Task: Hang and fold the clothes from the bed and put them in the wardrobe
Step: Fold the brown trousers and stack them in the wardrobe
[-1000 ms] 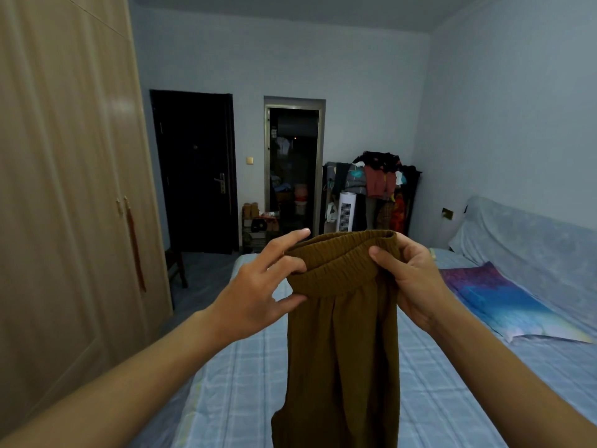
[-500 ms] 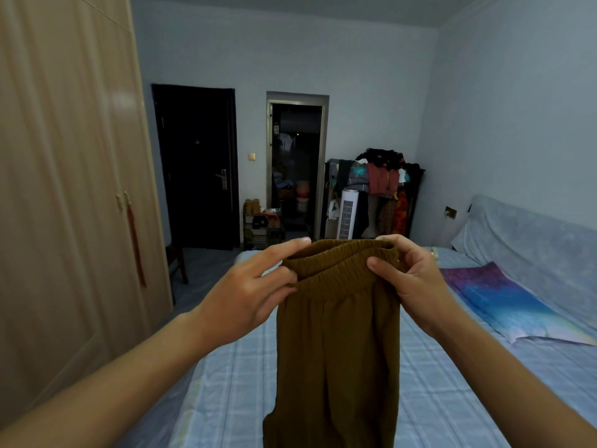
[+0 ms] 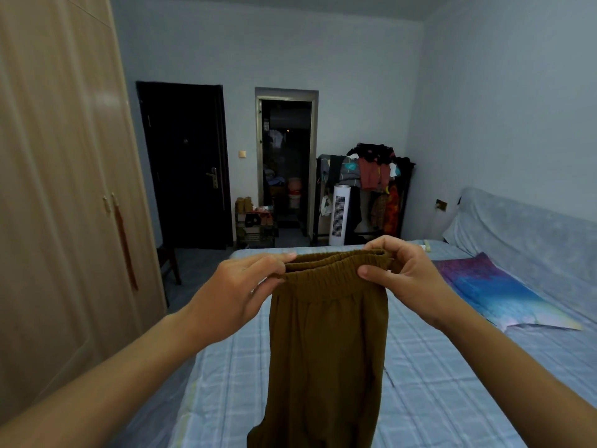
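Olive-brown trousers (image 3: pixel 326 350) with an elastic waistband hang in front of me over the bed (image 3: pixel 436 383). My left hand (image 3: pixel 239 292) pinches the left end of the waistband. My right hand (image 3: pixel 400 273) grips its right end, fingers curled over the top. The legs drop straight down out of the frame's bottom edge. The wooden wardrobe (image 3: pixel 58 189) stands along the left wall with its doors closed.
A blue checked sheet covers the bed, with a purple-blue pillow (image 3: pixel 497 292) at the right. A narrow floor strip runs between bed and wardrobe. Beyond the bed stand a chair (image 3: pixel 169 263), a dark door (image 3: pixel 185 166), an open doorway (image 3: pixel 286 163), a white tower fan (image 3: pixel 339 215) and a loaded clothes rack (image 3: pixel 371 185).
Both hands have lowered the waistband slightly and pulled it flatter. My left fingers, spread a second ago, now close onto the band's left end.
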Demonstrator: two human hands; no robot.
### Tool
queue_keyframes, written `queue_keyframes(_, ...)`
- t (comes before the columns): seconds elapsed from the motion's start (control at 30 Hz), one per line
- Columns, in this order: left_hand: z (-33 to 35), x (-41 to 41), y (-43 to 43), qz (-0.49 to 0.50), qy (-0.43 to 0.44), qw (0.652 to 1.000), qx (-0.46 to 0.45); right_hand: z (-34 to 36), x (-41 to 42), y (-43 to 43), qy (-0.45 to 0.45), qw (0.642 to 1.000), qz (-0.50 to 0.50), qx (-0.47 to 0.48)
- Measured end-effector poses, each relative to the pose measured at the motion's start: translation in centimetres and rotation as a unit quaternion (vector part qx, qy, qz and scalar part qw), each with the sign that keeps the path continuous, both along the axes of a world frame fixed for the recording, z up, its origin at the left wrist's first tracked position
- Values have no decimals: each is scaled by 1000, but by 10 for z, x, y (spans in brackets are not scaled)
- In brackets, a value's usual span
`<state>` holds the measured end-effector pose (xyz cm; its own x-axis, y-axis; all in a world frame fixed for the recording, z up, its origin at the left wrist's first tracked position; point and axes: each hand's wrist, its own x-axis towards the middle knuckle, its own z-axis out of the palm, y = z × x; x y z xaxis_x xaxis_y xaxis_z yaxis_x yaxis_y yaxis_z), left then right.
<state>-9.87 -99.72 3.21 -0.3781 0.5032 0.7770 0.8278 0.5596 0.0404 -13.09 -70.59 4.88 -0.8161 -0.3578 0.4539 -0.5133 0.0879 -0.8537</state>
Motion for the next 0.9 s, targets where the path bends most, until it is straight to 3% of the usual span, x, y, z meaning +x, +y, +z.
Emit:
queue_keyframes(0.1, 4, 2, 4, 14, -39, 997, 65, 2, 1, -1, 17, 1000, -16, 8)
queue_keyframes(0.2, 12, 2, 7, 44, -143, 982, 118, 6, 3, -4, 36, 999, -28, 23)
queue_keyframes(0.47, 27, 1, 8, 87, -323, 939, 83, 14, 6, -13, 104, 989, -68, 76)
queue_keyframes(0.9, -7, 5, 30, 36, -330, 935, 124, -13, 6, -8, 56, 981, -185, 18)
